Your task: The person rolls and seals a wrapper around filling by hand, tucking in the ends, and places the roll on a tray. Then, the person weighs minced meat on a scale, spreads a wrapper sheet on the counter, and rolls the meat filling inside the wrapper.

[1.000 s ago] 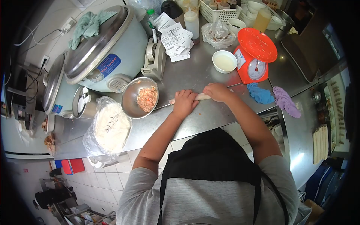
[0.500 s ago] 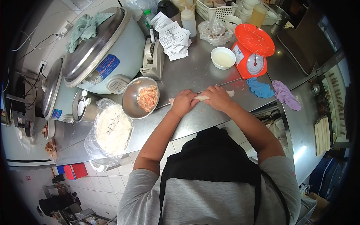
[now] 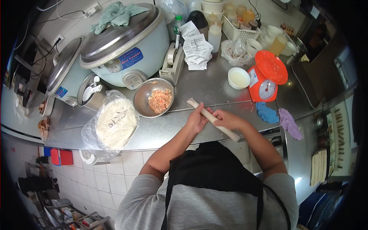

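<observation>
A long, pale uncooked spring roll (image 3: 229,132) lies slantwise across both hands above the steel counter's front part. My left hand (image 3: 197,119) is closed around its upper half, thumb on top. Fingers of my right hand (image 3: 227,119) press on the roll just below the middle; its lower end sticks out past them. To the left, a steel bowl (image 3: 140,100) holds orange-pink minced filling (image 3: 160,101). Beside that lies a stack of thin white wrappers (image 3: 117,122) in clear plastic. A small white bowl of pale liquid (image 3: 239,79) stands beyond my hands.
At right stand a red kitchen scale (image 3: 265,78), a blue cloth (image 3: 267,112) and a purple cloth (image 3: 290,124). Several finished rolls (image 3: 319,167) lie at far right. Behind are a large rice cooker (image 3: 126,53), a tape dispenser (image 3: 172,65) and paper slips (image 3: 197,50).
Both hands have lifted the roll off the counter and drawn it nearer my body. It has turned from nearly level to slanting, and more of it shows. The camera view has shifted too.
</observation>
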Motion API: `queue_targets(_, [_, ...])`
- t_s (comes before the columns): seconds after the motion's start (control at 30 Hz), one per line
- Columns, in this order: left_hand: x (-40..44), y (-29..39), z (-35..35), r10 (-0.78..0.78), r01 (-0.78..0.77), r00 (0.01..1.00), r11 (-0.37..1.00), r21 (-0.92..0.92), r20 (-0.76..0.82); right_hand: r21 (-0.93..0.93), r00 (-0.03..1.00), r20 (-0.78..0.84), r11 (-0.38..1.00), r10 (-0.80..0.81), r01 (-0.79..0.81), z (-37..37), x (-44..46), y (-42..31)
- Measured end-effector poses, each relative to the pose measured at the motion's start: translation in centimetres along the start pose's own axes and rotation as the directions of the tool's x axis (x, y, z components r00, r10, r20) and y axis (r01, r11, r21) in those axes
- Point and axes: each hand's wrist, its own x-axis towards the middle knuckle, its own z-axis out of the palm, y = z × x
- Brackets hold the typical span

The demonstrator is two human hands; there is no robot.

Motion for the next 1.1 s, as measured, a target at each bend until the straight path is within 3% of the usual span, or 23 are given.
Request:
queue_targets(0.13, [0.6,3.1,4.7,0.402,-0.398,0.915,0.897,0.193,0.021,-0.261,0.971,-0.180,0.959,-0.157,0.107,0.7,-2.0,-1.6])
queue_targets(0.17, [-0.1,3.5,6.2,0.472,-0.481,0.876,0.834,0.271,0.101,-0.394,0.909,-0.258,0.895,-0.326,0.209,0.4,-2.3,-2.6])
queue_targets(0.23, [-1.2,4.2,8.8,0.572,-0.632,0.773,0.662,0.402,0.274,-0.649,0.688,-0.328,0.683,-0.648,0.335,0.0,-3.2,-5.1])
queue_targets(0.27, [-1.9,4.4,9.9,0.582,-0.676,0.736,0.602,0.424,0.347,-0.684,0.566,-0.348,0.615,-0.747,0.392,-0.2,-3.8,-6.6])
queue_targets(0.37, [-3.1,4.0,12.4,0.569,-0.735,0.677,0.495,0.464,0.467,-0.881,0.392,-0.243,0.371,-0.888,0.294,-0.6,-6.2,-11.4])
queue_targets(0.47, [-3.1,2.9,13.1,0.581,-0.796,0.604,0.397,0.458,0.545,-0.931,0.306,-0.209,0.285,-0.929,0.228,-1.1,-6.5,-12.4])
queue_targets(0.57, [-4.2,2.9,14.1,0.553,-0.809,0.564,0.223,0.544,0.613,-0.941,0.285,-0.207,0.271,-0.936,0.205,-1.7,-6.5,-12.8])
queue_targets(0.67, [-5.3,3.0,14.7,0.523,-0.788,0.574,0.144,0.599,0.630,-0.948,0.278,-0.168,0.232,-0.946,0.216,-2.1,-6.7,-13.0])
queue_targets(0.77, [-5.9,3.2,15.0,0.507,-0.784,0.561,0.072,0.617,0.654,-0.923,0.333,-0.183,0.278,-0.925,0.265,-2.5,-6.8,-13.0])
queue_targets(0.87, [-5.9,3.2,14.8,0.434,-0.725,0.655,0.128,0.677,0.619,-0.890,0.383,-0.187,0.321,-0.904,0.323,-3.2,-7.3,-13.5])
queue_targets(0.97, [-5.7,3.0,14.7,0.416,-0.722,0.672,0.184,0.667,0.612,-0.871,0.338,-0.235,0.351,-0.911,0.342,-3.0,-7.3,-14.0])
queue_targets(1.1, [-5.7,2.5,14.7,0.425,-0.753,0.653,0.279,0.596,0.626,-0.912,0.351,-0.176,0.287,-0.920,0.294,-2.9,-7.3,-13.9])
